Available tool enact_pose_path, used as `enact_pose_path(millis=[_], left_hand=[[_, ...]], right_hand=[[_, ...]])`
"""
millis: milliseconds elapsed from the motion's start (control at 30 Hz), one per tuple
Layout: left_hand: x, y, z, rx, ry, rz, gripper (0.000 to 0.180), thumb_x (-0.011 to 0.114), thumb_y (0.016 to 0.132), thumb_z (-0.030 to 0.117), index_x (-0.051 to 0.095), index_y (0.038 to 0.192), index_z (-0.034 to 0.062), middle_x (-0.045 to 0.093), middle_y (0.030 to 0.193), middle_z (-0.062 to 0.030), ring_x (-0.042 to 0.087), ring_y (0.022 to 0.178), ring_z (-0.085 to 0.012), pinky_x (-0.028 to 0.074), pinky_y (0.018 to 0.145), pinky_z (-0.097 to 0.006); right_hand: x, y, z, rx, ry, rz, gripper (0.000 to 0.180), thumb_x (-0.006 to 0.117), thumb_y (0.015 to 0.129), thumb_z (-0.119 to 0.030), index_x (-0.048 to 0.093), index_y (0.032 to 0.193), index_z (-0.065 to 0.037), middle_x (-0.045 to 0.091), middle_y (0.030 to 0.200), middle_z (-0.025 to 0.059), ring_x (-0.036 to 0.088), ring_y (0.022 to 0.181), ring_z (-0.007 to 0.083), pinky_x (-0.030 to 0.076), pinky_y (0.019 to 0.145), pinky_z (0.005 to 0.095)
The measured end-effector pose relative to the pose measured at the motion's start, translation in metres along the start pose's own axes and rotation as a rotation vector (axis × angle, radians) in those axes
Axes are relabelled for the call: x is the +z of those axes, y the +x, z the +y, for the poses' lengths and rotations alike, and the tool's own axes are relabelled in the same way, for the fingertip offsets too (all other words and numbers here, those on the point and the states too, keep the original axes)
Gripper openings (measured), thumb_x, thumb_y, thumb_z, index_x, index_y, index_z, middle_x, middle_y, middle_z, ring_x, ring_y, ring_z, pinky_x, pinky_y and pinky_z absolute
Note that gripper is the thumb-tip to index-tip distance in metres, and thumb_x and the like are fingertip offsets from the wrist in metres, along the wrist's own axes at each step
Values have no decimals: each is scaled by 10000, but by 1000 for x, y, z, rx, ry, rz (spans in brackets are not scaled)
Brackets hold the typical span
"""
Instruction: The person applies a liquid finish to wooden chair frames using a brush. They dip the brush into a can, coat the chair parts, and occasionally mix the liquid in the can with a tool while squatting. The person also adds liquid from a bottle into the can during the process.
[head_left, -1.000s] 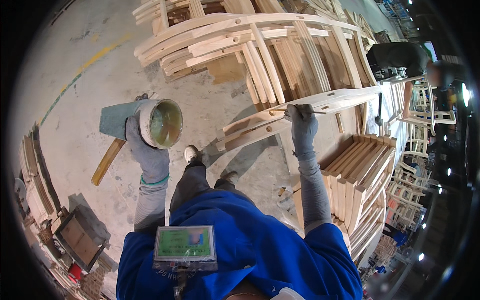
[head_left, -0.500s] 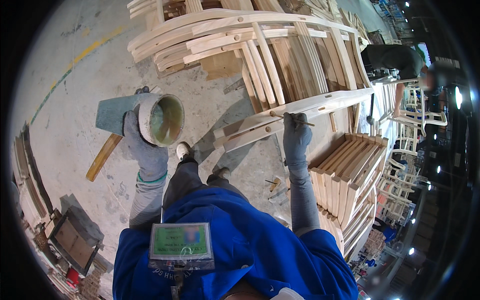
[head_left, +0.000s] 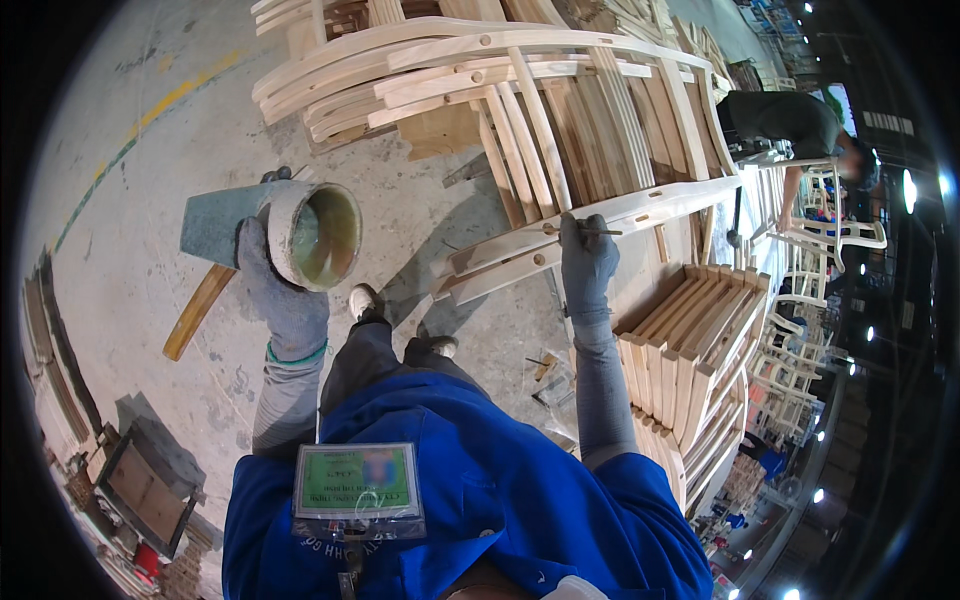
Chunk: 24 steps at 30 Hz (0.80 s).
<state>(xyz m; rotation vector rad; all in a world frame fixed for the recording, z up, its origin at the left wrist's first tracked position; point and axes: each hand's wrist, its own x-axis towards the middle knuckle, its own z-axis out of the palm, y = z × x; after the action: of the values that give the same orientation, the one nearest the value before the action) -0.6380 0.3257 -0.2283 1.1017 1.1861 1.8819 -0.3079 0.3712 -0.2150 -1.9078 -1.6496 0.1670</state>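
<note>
My gloved left hand [head_left: 278, 300] is closed around a whitish pot [head_left: 276, 240] tilted to the right, with cloudy greenish-brown liquid [head_left: 328, 238] inside. Against the pot sits a tapered blue-grey block [head_left: 212, 224] with a wooden handle [head_left: 198, 312], resembling a mallet; how it is held is partly hidden. My gloved right hand [head_left: 588, 262] pinches a thin wooden stick [head_left: 604, 232]. It is right at the upper of two pale wooden rails [head_left: 655, 203], beside a hole near the rail's left end. The stick's other tip is hard to make out.
Stacked curved wooden frames [head_left: 560, 110] fill the far side. Slatted wooden pieces [head_left: 690, 320] are piled right of my right arm. A co-worker in dark clothing [head_left: 785, 118] bends over a chair frame at far right. A framed box [head_left: 145, 490] stands at lower left on the concrete floor.
My right hand has shifted slightly left toward the hole in the rail, and the stick lies flatter. The pot stays in my left hand, slightly farther left in view.
</note>
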Motion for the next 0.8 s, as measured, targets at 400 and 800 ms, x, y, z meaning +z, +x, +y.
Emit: enact_pose_path(millis=[400, 800], left_hand=[[12, 11, 7, -205, -381, 107, 369, 380, 958, 196, 435, 1228, -50, 472, 1278, -196, 472, 1177, -296, 367, 1014, -384], [52, -8, 26, -116, -465, 98, 402, 451, 925, 97, 321, 1285, -28, 401, 1327, -219, 445, 1194, -309, 367, 1024, -415]], right_hand=[[-1, 7, -5, -16, 31, -41, 270, 624, 847, -213, 511, 668, -45, 549, 578, 110, 546, 527, 254, 403, 504, 358], [-21, 19, 9, -166, 56, -204, 155, 637, 831, -161, 542, 779, -50, 580, 676, 145, 583, 624, 354, 438, 527, 408]])
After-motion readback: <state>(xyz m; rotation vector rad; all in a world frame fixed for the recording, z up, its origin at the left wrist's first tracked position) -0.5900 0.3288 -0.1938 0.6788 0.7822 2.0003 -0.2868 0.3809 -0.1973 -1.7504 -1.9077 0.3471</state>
